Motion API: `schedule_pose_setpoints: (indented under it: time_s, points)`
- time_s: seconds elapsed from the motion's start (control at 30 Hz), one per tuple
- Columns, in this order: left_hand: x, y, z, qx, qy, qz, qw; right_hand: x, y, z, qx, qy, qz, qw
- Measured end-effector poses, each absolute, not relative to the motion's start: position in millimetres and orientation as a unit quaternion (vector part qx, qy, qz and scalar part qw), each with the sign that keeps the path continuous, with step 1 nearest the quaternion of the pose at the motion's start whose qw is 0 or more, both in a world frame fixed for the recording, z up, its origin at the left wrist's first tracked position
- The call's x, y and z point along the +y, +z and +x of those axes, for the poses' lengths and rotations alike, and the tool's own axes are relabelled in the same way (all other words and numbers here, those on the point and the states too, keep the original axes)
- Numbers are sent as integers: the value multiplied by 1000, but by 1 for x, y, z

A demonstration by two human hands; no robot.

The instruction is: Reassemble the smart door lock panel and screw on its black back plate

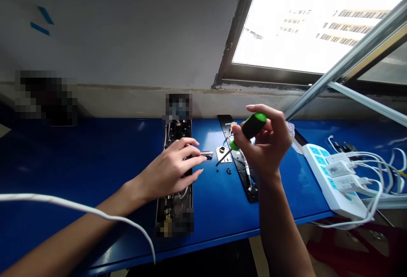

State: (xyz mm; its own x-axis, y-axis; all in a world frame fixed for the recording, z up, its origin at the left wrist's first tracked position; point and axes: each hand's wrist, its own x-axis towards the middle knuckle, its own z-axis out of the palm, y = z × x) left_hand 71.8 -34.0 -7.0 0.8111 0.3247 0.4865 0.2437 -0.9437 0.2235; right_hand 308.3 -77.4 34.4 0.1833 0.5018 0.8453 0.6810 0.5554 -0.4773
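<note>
My right hand (267, 145) is closed around the black and green handle of a screwdriver (254, 126). Its thin shaft slants down to the left, and the tip is close to a few small dark screws (228, 170) on the blue table. My left hand (178, 162) lies over a long, narrow, dark device housing (175, 202) with wires inside, its fingers stretched out and apart. A shiny metal part (206, 155) juts out past those fingers; whether they touch it is hidden. Beside the shaft lies a small metal plate (226, 157) with a round black piece on it.
A long black panel (244, 175) with white wiring lies under and behind my right hand. Farther right, a white power strip (330, 183) carries several chargers and cables. A white cable (104, 215) crosses above my left forearm. The blue table (95, 162) meets a wall; metal bars slant at right.
</note>
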Motion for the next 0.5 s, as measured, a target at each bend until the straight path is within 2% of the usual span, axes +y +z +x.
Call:
schedule_pose_setpoints:
  time_s: [0.17, 0.5]
  points:
    - [-30, -12, 24, 177, 322, 922, 122, -81, 59, 277, -573, -87, -440, 686]
    - [-33, -31, -4, 231, 409, 868, 162, -62, 48, 227, -599, 9, -416, 685]
